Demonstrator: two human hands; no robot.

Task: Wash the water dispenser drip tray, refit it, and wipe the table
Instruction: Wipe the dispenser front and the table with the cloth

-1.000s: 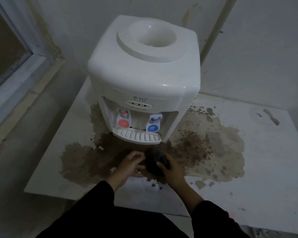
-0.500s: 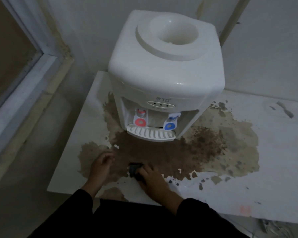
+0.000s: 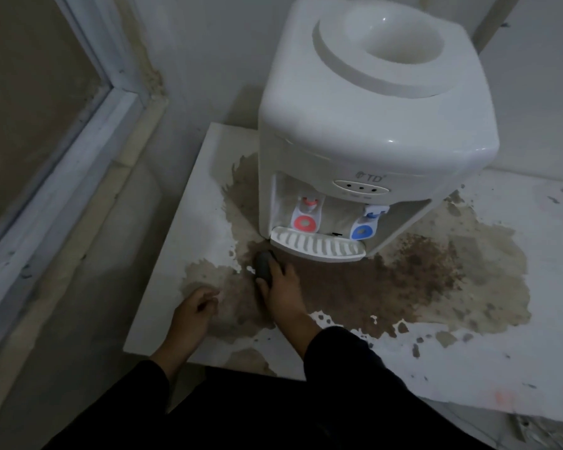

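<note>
A white water dispenser [image 3: 364,118] stands on a white table [image 3: 468,362]. Its slotted white drip tray [image 3: 317,246] sits fitted at the front, under the red tap [image 3: 304,222] and blue tap [image 3: 363,230]. A large brown stain [image 3: 387,280] spreads over the table around the dispenser. My right hand [image 3: 281,290] presses a dark cloth [image 3: 263,263] onto the stain just left of the tray's front corner. My left hand [image 3: 194,315] rests near the table's left front edge, fingers loosely curled, holding nothing.
A pale wall runs behind the dispenser. A white window frame [image 3: 88,125] slants down the left side, with bare floor [image 3: 72,319] beside the table. My dark sleeves fill the bottom of the view.
My right hand has slid the cloth away from me, from the stain's near edge up to the drip tray's left corner. The left hand stayed at the front left. The view shifted left.
</note>
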